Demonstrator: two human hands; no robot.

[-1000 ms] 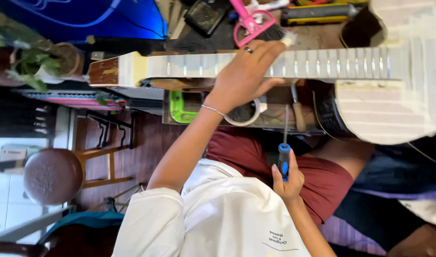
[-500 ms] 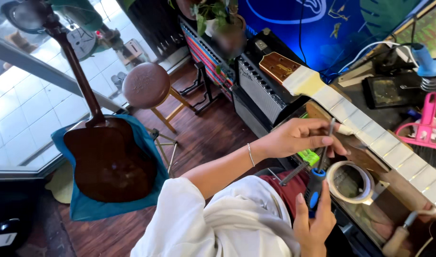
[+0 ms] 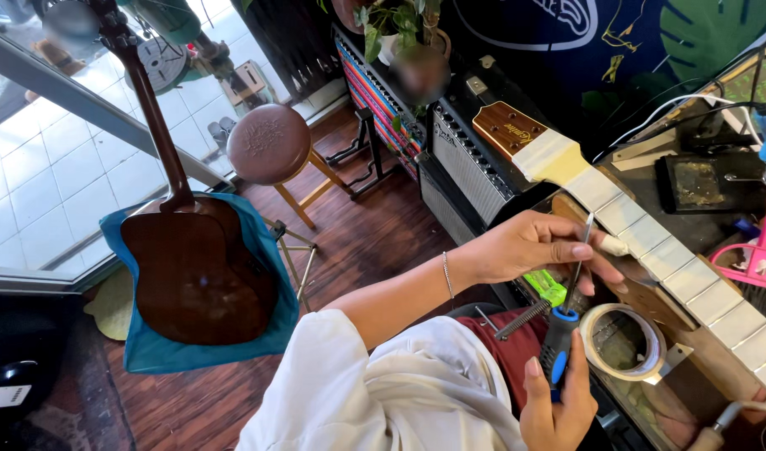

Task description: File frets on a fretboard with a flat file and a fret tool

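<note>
A guitar neck (image 3: 667, 259) lies across the bench, its fretboard masked with white tape, the brown headstock (image 3: 508, 129) at the upper left. My left hand (image 3: 533, 250), a thin bracelet on its wrist, sits at the neck's near edge with thumb and fingers pinching the thin shaft of a screwdriver (image 3: 577, 267). My right hand (image 3: 558, 405) grips the screwdriver's blue and black handle from below. The tip points up at the neck's edge. A roll of masking tape (image 3: 623, 342) lies just right of the handle.
An acoustic guitar (image 3: 195, 267) stands on a blue cloth at the left beside a round brown stool (image 3: 270, 144). An amplifier (image 3: 466, 167) sits under the headstock. A potted plant (image 3: 391, 33), a pink tool (image 3: 759, 250) and cables crowd the bench.
The view has swung left from the bench toward the floor and standing guitar. My left hand came off the top of the fretboard and closed on the screwdriver shaft; my right hand keeps the handle.
</note>
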